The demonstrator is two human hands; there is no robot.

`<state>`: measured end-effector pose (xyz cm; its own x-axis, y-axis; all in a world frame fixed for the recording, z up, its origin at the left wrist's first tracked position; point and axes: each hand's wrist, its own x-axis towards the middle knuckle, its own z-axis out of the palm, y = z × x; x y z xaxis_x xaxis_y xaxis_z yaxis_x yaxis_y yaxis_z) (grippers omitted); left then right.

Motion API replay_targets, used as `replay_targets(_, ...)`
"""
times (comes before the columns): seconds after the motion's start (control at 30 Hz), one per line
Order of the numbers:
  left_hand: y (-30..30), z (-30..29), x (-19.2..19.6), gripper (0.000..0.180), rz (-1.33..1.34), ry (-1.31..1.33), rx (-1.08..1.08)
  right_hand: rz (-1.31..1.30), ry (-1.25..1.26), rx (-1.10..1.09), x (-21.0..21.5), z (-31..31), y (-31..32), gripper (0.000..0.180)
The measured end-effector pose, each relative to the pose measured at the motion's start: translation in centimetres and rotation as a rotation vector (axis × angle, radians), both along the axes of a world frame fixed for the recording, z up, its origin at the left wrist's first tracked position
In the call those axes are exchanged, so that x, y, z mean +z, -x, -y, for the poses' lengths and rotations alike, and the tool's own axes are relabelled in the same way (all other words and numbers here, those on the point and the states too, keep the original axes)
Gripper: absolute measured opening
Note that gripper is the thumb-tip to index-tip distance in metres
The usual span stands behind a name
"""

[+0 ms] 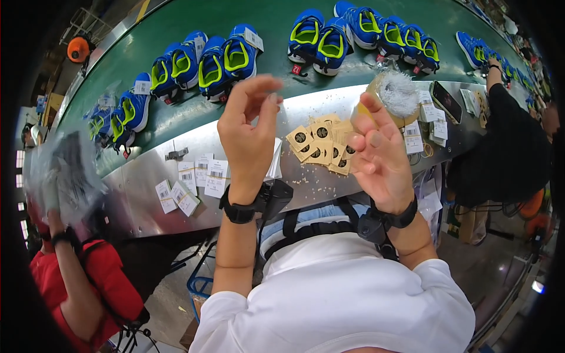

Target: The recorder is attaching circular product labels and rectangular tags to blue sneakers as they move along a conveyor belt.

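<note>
Right now we hold both hands up above the steel bench (147,194), and between them nothing solid shows. Our left hand (247,135) pinches its thumb and forefinger together near the top, as if on something very thin; whether a strand lies in that pinch we cannot tell, the tips are blurred. Our right hand (379,156) is loosely curled with the fingers half open, and we cannot tell if it holds anything either.

Just beyond the right hand sits a clear tub (395,94) filled with a tangle of fine white plastic fasteners. We judge those to be feather-light, springy and slippery, easy to drop, best taken by one end between two fingertips.

Between and just past our hands lies a fanned heap of tan card tags (321,144) with dark round marks: stiff, light, flat, best lifted by an edge. Below the left wrist lie white barcode labels (203,173). Further out, beyond the grip, pairs of blue and lime shoes (226,59) ride the green belt (176,115)

Another person in red (88,282) works at our left
</note>
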<state>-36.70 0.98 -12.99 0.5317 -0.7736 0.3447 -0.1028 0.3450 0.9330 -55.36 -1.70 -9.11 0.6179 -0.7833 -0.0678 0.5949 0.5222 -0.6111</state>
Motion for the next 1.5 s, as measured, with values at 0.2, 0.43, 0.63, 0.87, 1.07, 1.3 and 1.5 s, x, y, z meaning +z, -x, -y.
replay_targets(0.2,-2.3,-1.8,-0.9,0.018,-0.032,-0.270,-0.006,-0.185,0.315,-0.245,0.5,0.7,2.9,0.023)
replay_targets(0.43,-2.6,-3.1,-6.8,0.022,0.578,-0.471,0.069,-0.497,0.419,-0.206,-1.6,1.5,6.0,0.013)
replay_targets(0.63,-2.5,-2.5,-8.9,0.033,0.676,-0.597,0.086,-0.901,0.498,-0.175,-4.2,1.4,3.5,0.010)
replay_targets(0.87,-1.6,-2.0,-9.1,0.028,0.511,-0.736,0.031,-1.576,1.704,-0.193,-9.8,3.7,0.2,0.033)
replay_targets(1.07,-1.5,-2.0,-10.2,0.021,0.273,-0.646,-0.072,-1.760,1.631,-0.065,-11.0,4.6,-0.5,0.034)
replay_targets(1.3,-2.6,-1.4,-10.3,0.017,0.162,-0.716,-0.199,-1.466,1.042,-0.006,-11.4,5.5,0.9,0.019)
replay_targets(1.5,-2.8,-1.3,-10.0,0.019,0.050,-0.726,-0.253,-1.337,0.924,-0.040,-10.2,5.2,2.6,0.015)
